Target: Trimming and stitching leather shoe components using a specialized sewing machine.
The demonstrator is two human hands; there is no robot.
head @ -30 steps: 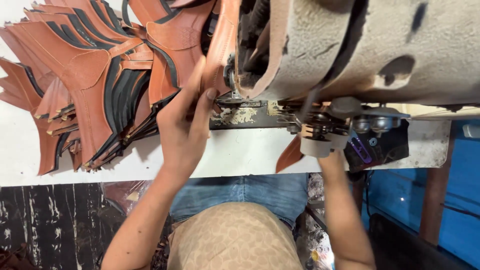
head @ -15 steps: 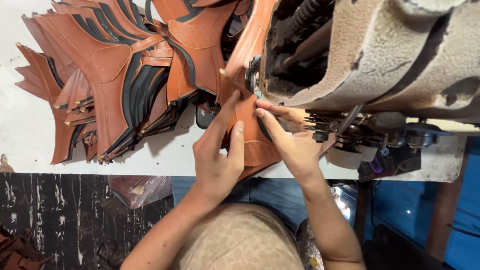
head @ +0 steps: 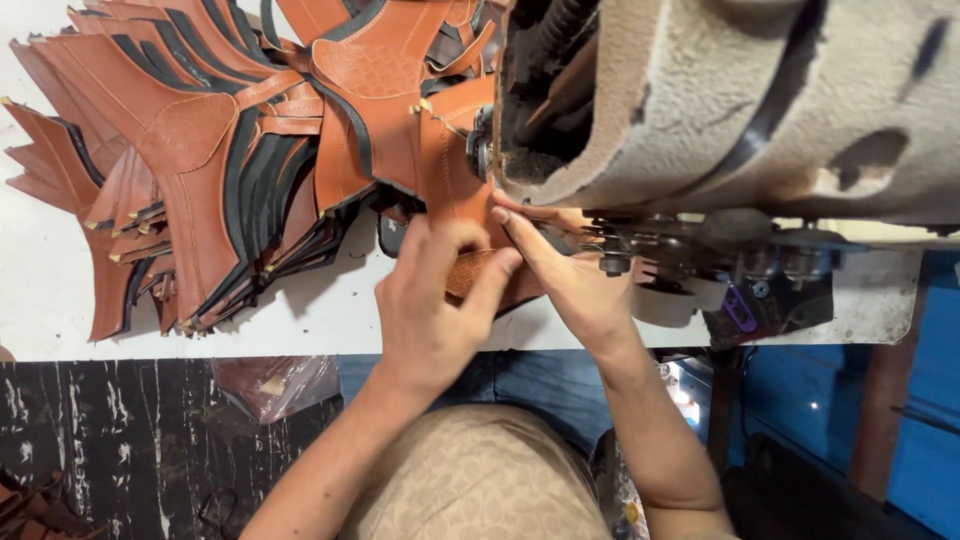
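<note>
Head view, present moment. Both hands are at the front of the sewing machine (head: 720,110), a worn, grey-beige unit that fills the upper right of the picture. The left hand (head: 435,305) lies flat on the tan leather piece (head: 455,190), fingers spread and pressing it to the white table (head: 300,320); it is open rather than closed, and pins the piece without gripping it. The right hand (head: 565,270) rests just beside it, touching the same piece, with fingers extended toward the needle area; its fingertips sit at the edge of the leather, under the machine head. Whether thumb and finger pinch the edge cannot be told, since the machine hides part of them.

Change noted against the earlier pictures: a second ago the left hand alone was up at the machine and the right hand was lower, at the table edge near the dark fittings. Half a second ago both had come together on the piece. They now hold nearly the same places, with the piece lying a little further under the machine head. Judgement: positioning is largely complete and the piece is being steadied for stitching.

Surroundings: a fanned stack of cut leather parts (head: 190,170), tan with black edging, lies to the left on the table, apart from the hands.
</note>
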